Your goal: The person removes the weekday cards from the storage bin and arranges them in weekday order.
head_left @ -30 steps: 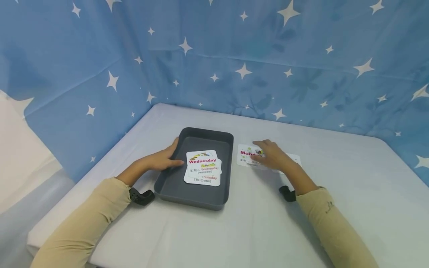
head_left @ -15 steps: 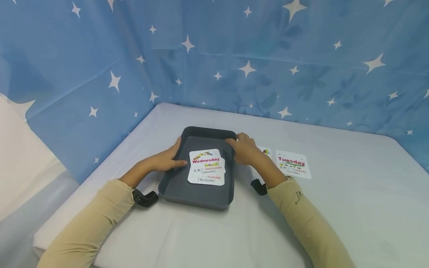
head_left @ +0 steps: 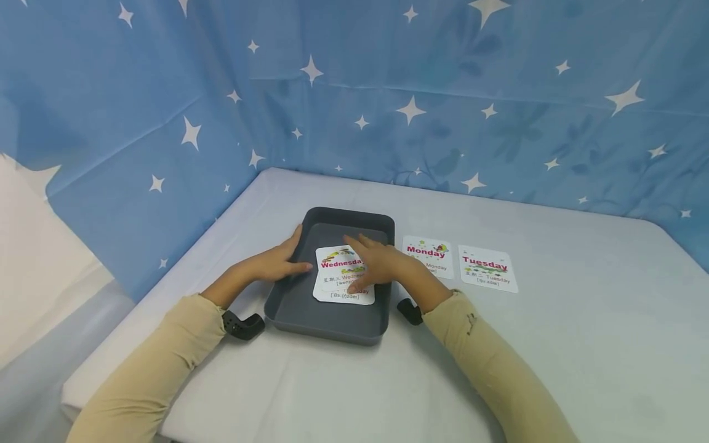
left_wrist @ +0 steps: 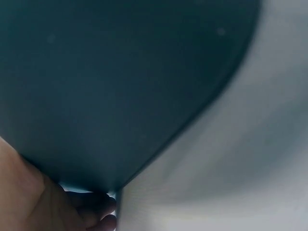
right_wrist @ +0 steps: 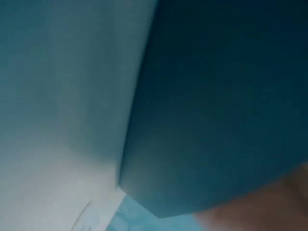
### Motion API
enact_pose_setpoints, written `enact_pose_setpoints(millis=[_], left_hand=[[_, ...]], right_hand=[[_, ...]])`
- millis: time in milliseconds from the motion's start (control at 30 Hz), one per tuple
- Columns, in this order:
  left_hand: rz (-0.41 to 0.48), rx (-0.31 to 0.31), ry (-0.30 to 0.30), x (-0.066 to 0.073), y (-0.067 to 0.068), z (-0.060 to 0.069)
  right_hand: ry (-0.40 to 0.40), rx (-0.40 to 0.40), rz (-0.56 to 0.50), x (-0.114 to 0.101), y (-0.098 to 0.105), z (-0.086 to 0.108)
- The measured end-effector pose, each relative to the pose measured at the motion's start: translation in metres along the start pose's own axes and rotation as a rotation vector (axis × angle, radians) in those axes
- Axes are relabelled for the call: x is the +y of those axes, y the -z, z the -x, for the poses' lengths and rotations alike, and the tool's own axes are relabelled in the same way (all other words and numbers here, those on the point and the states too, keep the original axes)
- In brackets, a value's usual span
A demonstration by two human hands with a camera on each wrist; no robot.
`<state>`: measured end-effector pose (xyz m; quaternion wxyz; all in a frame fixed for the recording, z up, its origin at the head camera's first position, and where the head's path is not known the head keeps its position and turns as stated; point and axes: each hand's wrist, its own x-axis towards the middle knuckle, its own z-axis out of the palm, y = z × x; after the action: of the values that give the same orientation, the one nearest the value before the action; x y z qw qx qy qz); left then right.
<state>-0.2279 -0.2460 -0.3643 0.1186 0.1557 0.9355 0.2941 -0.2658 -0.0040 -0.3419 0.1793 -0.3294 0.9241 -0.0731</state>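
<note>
A dark grey tray (head_left: pixel 327 332) stands on the white-covered table. My left hand (head_left: pixel 274 263) holds its left wall, thumb over the rim on the inside and fingers outside. The left wrist view shows the tray's outer wall (left_wrist: pixel 120 96) close up beside the hand (left_wrist: pixel 33 202). Inside the tray, a Wednesday card (head_left: pixel 332 278) overlaps a Thursday card (head_left: pixel 332 296). Over these cards my right hand (head_left: pixel 379 261) reaches in across the right wall, fingers spread, covering their right part. Contact with the cards cannot be told. Tray wall (right_wrist: pixel 216 106) fills much of the right wrist view.
A Monday card (head_left: pixel 426 251) and a Tuesday card (head_left: pixel 487 267) lie side by side on the table (head_left: pixel 581 320), right of the tray. My right forearm partly covers the Monday card. A blue curtain with stars (head_left: pixel 443 80) hangs behind the table.
My right hand has moved left from the Monday card, past the tray's right rim, to above the cards inside. The Tuesday card has come into full view. My left hand stays on the tray.
</note>
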Motion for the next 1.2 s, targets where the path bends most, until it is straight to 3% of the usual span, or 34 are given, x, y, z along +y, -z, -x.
enact_pose_setpoints(millis=[200,333,467,633,933,1200], left_hand=[[0.005,-0.005,-0.004,0.002,0.000,-0.001],[0.003,-0.001,0.004,0.003,0.000,0.000],[0.002,0.000,0.009,0.003,0.001,0.001],[0.017,0.002,-0.010,0.002,0.001,-0.002],[0.007,-0.002,-0.006,0.002,0.000,-0.002],[-0.006,-0.003,-0.007,0.000,0.001,0.000]], right_hand=[[-0.026,-0.053,0.002,-0.002,0.003,-0.001],[-0.010,-0.036,0.018,-0.001,0.002,-0.003],[0.039,0.055,0.015,0.001,0.000,-0.003],[0.099,0.183,-0.099,0.007,-0.004,0.001],[0.203,0.299,-0.183,0.014,-0.008,0.007],[0.273,0.520,-0.475,0.023,-0.007,0.005]])
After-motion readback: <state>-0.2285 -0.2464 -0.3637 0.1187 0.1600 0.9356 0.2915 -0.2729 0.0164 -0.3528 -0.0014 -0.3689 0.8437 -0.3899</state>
